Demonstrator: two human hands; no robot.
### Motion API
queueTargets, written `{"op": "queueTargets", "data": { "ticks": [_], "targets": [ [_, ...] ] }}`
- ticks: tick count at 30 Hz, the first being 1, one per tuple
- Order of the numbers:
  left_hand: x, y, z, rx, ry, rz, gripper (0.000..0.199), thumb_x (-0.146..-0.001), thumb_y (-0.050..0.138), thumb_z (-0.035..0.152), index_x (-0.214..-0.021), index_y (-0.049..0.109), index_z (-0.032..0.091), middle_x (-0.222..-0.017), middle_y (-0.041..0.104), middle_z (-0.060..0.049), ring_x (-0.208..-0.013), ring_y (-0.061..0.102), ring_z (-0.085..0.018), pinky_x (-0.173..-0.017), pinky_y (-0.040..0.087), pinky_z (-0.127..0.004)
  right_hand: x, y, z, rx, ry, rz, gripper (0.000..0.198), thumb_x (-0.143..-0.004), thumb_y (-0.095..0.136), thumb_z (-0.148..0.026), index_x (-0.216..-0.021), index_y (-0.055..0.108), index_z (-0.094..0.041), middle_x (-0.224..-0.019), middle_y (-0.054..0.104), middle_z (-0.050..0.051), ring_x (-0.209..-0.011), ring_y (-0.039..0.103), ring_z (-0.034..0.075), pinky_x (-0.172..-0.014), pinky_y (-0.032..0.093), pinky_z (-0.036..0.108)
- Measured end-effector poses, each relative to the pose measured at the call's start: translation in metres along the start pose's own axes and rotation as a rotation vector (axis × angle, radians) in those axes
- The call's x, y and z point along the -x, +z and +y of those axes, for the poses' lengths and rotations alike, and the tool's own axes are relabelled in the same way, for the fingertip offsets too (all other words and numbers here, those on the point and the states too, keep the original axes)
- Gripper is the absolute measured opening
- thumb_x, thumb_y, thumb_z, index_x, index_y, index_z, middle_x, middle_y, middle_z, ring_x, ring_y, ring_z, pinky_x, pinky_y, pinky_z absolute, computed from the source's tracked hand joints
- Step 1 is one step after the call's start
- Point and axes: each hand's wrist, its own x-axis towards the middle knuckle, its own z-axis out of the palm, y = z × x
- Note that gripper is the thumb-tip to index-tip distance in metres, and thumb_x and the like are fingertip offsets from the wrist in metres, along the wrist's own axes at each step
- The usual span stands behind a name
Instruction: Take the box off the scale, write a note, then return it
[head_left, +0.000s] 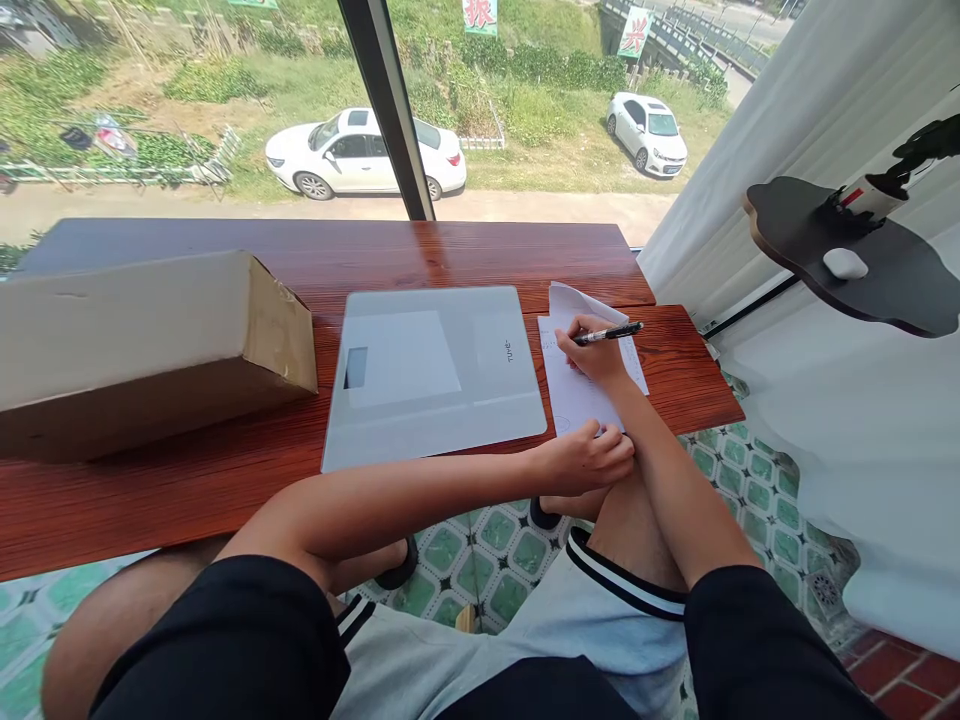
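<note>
My right hand [592, 350] is closed around a black pen [611, 334], its barrel slanting up to the right. That hand rests on white sheets of paper [574, 395] at the right of the table; the upper sheet's far corner curls up, and faint writing shows at the left edge. Against the near edge of the paper, my left hand [585, 458] has its fingers curled and pinched, close beside my right forearm. Left of the paper lies a flat, pale grey glass-topped scale [435, 385] with a small dark display and lettering at its right end.
A large cardboard box [150, 340] stands on the left of the reddish-brown wooden table [480, 250]. To the right, a dark wavy-edged shelf [795, 225] holds a white mouse-like object [845, 263] and a pot [870, 195]. White curtains [750, 140] hang beside the window.
</note>
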Motion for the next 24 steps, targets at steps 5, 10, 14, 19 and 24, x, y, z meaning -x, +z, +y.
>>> {"op": "queueTargets", "data": {
  "ticks": [5, 10, 14, 19, 24],
  "targets": [
    [-0.0007, 0.0002, 0.0000, -0.001, -0.011, 0.029, 0.015, -0.090, 0.049, 0.014, -0.098, 0.062, 0.016, -0.097, 0.060, -0.010, -0.086, 0.054, -0.020, -0.061, 0.028, -0.034, -0.0018, 0.0031, 0.0023, -0.025, 0.086, -0.046, 0.033, -0.092, 0.055, -0.043, -0.069, 0.043, -0.021, -0.049, 0.052, -0.004, -0.039, 0.049, 0.011, -0.039, 0.038, 0.021],
    [-0.0009, -0.0004, 0.0002, 0.014, -0.003, -0.004, 0.016, -0.090, 0.050, 0.015, -0.100, 0.062, 0.017, -0.099, 0.060, -0.010, -0.087, 0.054, -0.020, -0.062, 0.028, -0.034, -0.0017, 0.0034, 0.0032, -0.004, 0.076, -0.056, 0.033, -0.095, 0.052, -0.041, -0.070, 0.042, -0.022, -0.050, 0.052, -0.004, -0.040, 0.049, 0.011, -0.041, 0.038, 0.021],
    [-0.0005, -0.0009, 0.0001, 0.005, -0.006, 0.015, 0.014, -0.089, 0.050, 0.014, -0.099, 0.061, 0.017, -0.099, 0.060, -0.010, -0.088, 0.055, -0.021, -0.062, 0.029, -0.034, -0.0012, 0.0035, 0.0032, 0.006, 0.059, -0.064, 0.032, -0.095, 0.051, -0.039, -0.070, 0.041, -0.022, -0.050, 0.053, -0.004, -0.040, 0.049, 0.012, -0.043, 0.038, 0.023],
    [-0.0004, -0.0009, -0.0008, 0.007, 0.002, -0.001, 0.015, -0.089, 0.052, 0.015, -0.101, 0.062, 0.016, -0.101, 0.061, -0.010, -0.089, 0.055, -0.021, -0.063, 0.029, -0.034, -0.0026, 0.0034, 0.0032, 0.064, 0.037, -0.068, 0.034, -0.096, 0.050, -0.038, -0.068, 0.039, -0.022, -0.048, 0.052, -0.004, -0.042, 0.049, 0.012, -0.049, 0.039, 0.025],
    [-0.0016, -0.0044, -0.0022, 0.007, 0.010, -0.033, 0.017, -0.091, 0.048, 0.013, -0.100, 0.062, 0.016, -0.100, 0.060, -0.011, -0.088, 0.053, -0.020, -0.063, 0.027, -0.035, -0.0042, 0.0030, 0.0068, 0.068, 0.017, -0.070, 0.034, -0.095, 0.051, -0.035, -0.066, 0.039, -0.021, -0.049, 0.052, -0.003, -0.044, 0.050, 0.012, -0.052, 0.040, 0.026]
  ]
}}
